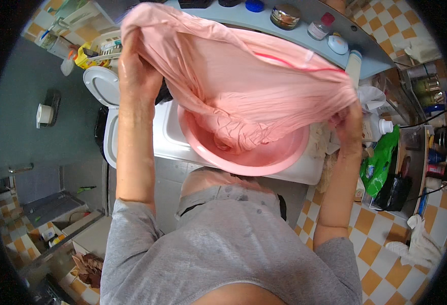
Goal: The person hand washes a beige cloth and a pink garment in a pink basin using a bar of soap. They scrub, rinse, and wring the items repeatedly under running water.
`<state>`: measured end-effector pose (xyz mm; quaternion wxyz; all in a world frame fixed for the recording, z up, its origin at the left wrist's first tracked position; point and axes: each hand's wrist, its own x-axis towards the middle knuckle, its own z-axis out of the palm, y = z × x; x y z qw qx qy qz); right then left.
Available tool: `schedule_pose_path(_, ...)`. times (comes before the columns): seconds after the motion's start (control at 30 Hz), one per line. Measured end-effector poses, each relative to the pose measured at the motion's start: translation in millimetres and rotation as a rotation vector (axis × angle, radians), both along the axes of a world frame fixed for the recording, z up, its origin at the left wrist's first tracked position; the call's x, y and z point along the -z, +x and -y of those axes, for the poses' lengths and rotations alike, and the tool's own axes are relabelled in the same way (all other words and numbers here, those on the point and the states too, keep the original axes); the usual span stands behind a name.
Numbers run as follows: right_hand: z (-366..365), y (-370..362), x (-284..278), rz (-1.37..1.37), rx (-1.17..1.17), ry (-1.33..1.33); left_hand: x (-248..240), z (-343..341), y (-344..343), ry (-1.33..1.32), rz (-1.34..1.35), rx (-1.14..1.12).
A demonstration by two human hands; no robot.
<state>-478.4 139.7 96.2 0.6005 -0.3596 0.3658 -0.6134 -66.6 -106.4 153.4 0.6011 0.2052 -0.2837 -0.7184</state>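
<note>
A wet-looking pink garment (228, 66), marked by a thin red line near its upper edge, is stretched between my two hands. My left hand (137, 68) is raised at the upper left, its fingers wrapped in the cloth. Lower down on the right, my right hand (346, 119) grips the opposite end. The bunched lower part of the garment hangs into a pink basin (254, 170). That basin stands on a white sink (167, 140), and the cloth hides its far side.
Behind the cloth, a shelf (304, 46) carries jars and bottles. A toilet with its lid up (101, 84) stands at the left. On the right are a white bottle (378, 126), a green bag (381, 162) and a cluttered rack (419, 152).
</note>
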Motion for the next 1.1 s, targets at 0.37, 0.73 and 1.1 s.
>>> schedule_pose_path(0.37,-0.1,65.5,-33.5,0.004,0.627,-0.039,118.2,-15.5,18.3,-0.697,1.505,-0.239)
schedule_pose_path(0.73,23.2,236.9,-24.5,-1.079,-0.388,-0.094,98.2,-67.3,-19.8,0.329,0.359,0.530)
schedule_pose_path(1.1,29.4,79.4,2.0,-0.315,0.007,-0.320,95.1,-71.7,63.9,0.388,0.144,0.410)
